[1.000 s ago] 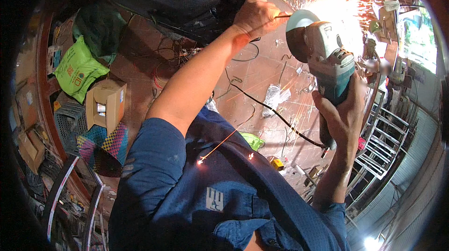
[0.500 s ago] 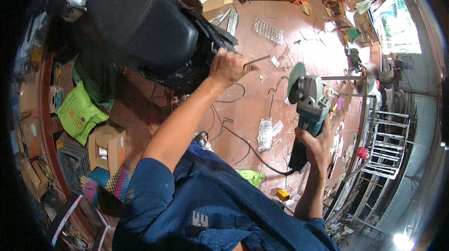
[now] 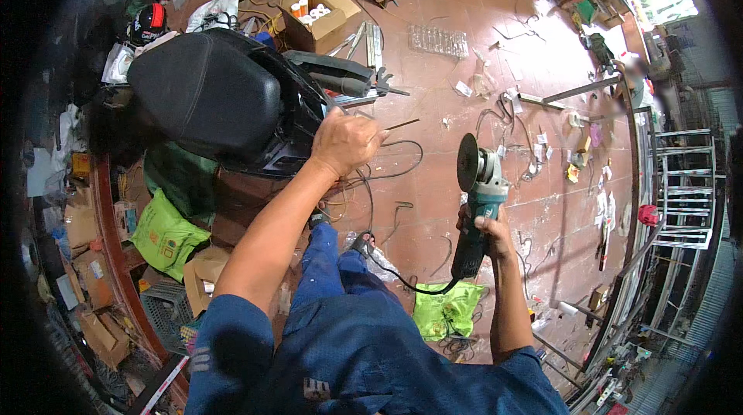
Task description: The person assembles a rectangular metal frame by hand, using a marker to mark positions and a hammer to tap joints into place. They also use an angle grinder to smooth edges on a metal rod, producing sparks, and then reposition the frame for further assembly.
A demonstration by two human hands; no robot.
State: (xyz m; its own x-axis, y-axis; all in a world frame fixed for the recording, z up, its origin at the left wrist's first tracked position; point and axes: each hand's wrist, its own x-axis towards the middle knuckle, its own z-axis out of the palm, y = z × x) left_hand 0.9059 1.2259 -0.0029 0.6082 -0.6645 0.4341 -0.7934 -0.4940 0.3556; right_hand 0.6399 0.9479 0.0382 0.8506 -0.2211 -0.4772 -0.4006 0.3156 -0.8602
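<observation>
Angle grinder [image 3: 484, 200]: teal-and-black casing, pale metal head, thin round dark disc [image 3: 467, 162]; well right of seat [image 3: 205, 94], matte black, rounded, stitched. Right hand [image 3: 499, 234]: fingers clamped round casing. Left hand [image 3: 348, 140], just right of seat: fingers curled tight on thin straight rod [image 3: 402, 123]. Crinkled green bag [image 3: 166, 237] below seat.

your left arm [image 3: 275, 222] stretches forward and slightly inward, and your left hand [image 3: 348, 140] is curled into a firm fist, its back facing up. your right forearm [image 3: 511, 307] angles forward, and your right hand [image 3: 499, 231], closer to your body, is wrapped closed, thumb laid across.
</observation>
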